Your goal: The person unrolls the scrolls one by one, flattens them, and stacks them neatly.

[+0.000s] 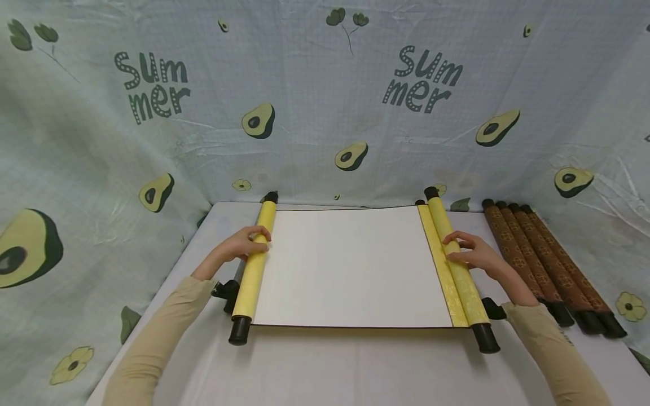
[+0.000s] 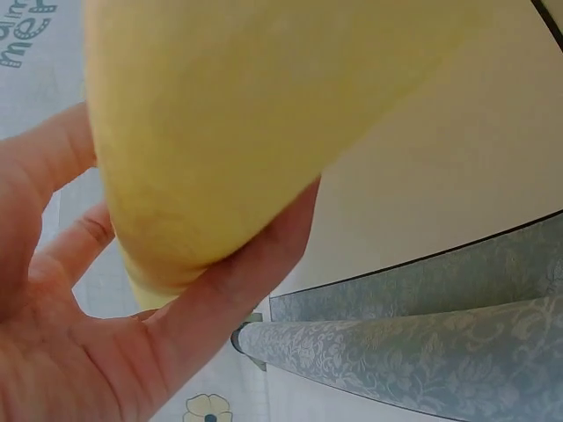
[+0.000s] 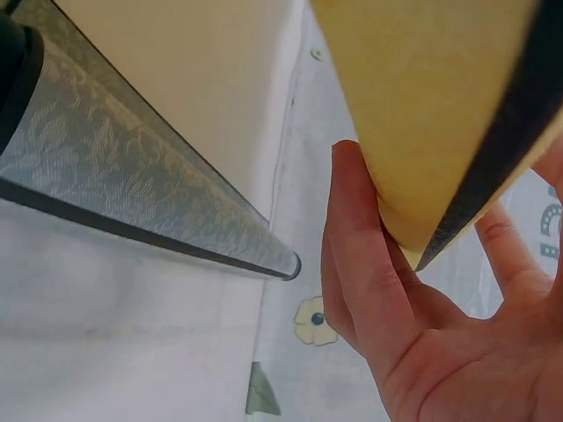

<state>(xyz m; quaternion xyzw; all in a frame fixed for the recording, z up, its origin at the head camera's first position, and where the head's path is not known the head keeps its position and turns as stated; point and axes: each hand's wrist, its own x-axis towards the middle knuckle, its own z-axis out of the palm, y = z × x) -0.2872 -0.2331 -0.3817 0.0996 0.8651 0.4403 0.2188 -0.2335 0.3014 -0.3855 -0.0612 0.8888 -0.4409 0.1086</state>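
Observation:
A partly unrolled scroll with a blank white sheet (image 1: 350, 265) stretches between my hands, a yellow roll at each end. My left hand (image 1: 249, 243) grips the left yellow roll (image 1: 252, 276), fingers on one side and thumb on the other. On the right, my right hand (image 1: 472, 251) holds the other yellow roll (image 1: 459, 276) the same way, beside a flat yellow band (image 1: 440, 265). Black knobs cap the rolls. In the left wrist view a grey-blue patterned roll (image 2: 396, 347) lies below the raised scroll; a similar roll (image 3: 132, 167) shows in the right wrist view.
Several brown patterned scrolls (image 1: 548, 259) with black ends lie side by side at the table's right. The white-covered table (image 1: 355, 366) extends in front of the sheet. Behind it hangs a pale cloth (image 1: 304, 73) printed with avocados and lettering.

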